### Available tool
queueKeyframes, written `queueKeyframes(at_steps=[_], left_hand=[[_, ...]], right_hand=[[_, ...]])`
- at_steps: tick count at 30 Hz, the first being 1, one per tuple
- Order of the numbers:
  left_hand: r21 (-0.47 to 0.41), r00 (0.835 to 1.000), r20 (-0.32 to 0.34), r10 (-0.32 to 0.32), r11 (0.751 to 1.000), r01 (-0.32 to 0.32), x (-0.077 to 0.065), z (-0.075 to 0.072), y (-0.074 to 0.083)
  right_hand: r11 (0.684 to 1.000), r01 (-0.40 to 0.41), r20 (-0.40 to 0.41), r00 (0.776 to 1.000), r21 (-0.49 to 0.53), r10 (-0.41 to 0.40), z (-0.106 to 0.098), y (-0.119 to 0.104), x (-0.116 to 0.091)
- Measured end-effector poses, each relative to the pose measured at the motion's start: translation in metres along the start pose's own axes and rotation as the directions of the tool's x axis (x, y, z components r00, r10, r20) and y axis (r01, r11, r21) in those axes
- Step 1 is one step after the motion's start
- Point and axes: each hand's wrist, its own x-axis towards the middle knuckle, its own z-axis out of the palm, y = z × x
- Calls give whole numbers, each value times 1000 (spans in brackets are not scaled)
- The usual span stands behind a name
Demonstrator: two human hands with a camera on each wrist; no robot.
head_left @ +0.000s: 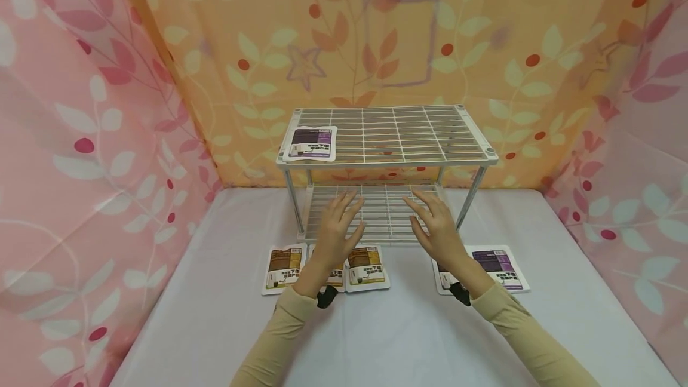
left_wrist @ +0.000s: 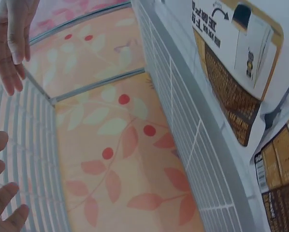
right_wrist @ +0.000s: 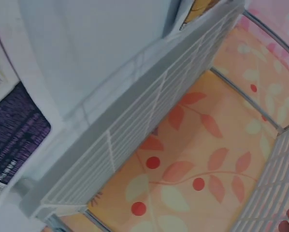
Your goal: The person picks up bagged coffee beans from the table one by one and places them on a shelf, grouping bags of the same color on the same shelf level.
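My left hand (head_left: 334, 229) hovers with spread fingers in front of the white two-tier wire rack (head_left: 376, 163), holding nothing. Level with it, my right hand (head_left: 439, 232) is likewise spread and holds nothing. A white packet with a purple label (head_left: 312, 143) lies on the top tier at its left end. Below my left forearm is a row of brown-and-yellow packets (head_left: 368, 267), the middle one partly covered by the arm. Purple-labelled packets (head_left: 497, 269) lie under my right forearm, which partly covers one. In the left wrist view, fingertips (left_wrist: 7, 200) show at the lower left edge.
The rack stands at the back of a white-covered table (head_left: 398, 339). Its thin legs (head_left: 470, 199) hold up the top tier over the lower wire shelf (head_left: 387, 226). A patterned orange cloth (head_left: 258, 52) hangs behind, with pink cloth (head_left: 70, 196) at both sides.
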Motion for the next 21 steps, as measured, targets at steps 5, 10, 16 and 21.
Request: queueKeyframes(at_steps=[5,10,16,21], left_hand=[[-10,997,68,-35,999,36,-4,12,3],[-22,991,119,-57,998,60,-10,23,7],[-49,977,204,-70,995,82,-13,33,15],[-60,960,264,-93,992,113,-16,42,22]], right_hand=[[999,-41,31,999,32,40,-3,7,-10],[997,-73,64,995,32,71,-3,12,-23],[992,-122,87,989,27,119,-4,22,-38],[988,-152,118,982,33,147,-6,28,-47]])
